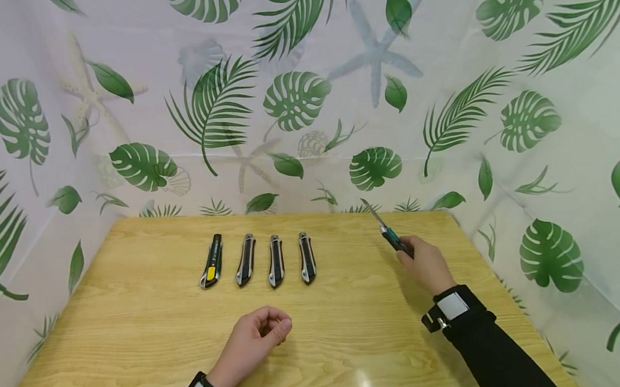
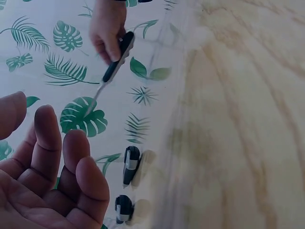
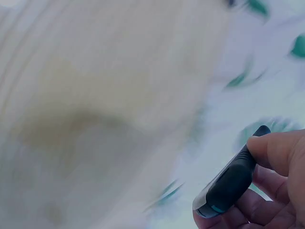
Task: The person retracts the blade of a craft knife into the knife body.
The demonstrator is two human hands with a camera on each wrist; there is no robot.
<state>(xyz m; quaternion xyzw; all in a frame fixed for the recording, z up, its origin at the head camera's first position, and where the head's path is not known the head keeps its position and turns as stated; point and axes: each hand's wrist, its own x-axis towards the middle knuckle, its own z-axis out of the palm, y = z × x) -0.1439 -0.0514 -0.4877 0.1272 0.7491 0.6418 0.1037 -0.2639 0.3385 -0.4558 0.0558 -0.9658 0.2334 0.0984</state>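
Note:
My right hand (image 1: pixel 424 263) grips a teal and black utility knife (image 1: pixel 391 236) over the table's right side, its blade (image 1: pixel 372 211) extended and pointing up and away. The right wrist view shows the knife handle (image 3: pixel 231 180) pinched between thumb and fingers. In the left wrist view the same knife (image 2: pixel 114 64) appears far off. My left hand (image 1: pixel 259 333) rests on the table near the front, fingers loosely curled and holding nothing. Several closed utility knives lie in a row ahead of it: one with a yellow slider (image 1: pixel 211 269) at the left, then grey and black ones (image 1: pixel 275 261).
The wooden table (image 1: pixel 139 343) is enclosed by a leaf-printed curtain (image 1: pixel 305 100) at the back and both sides. The table's right edge runs close to my right forearm (image 1: pixel 486 348).

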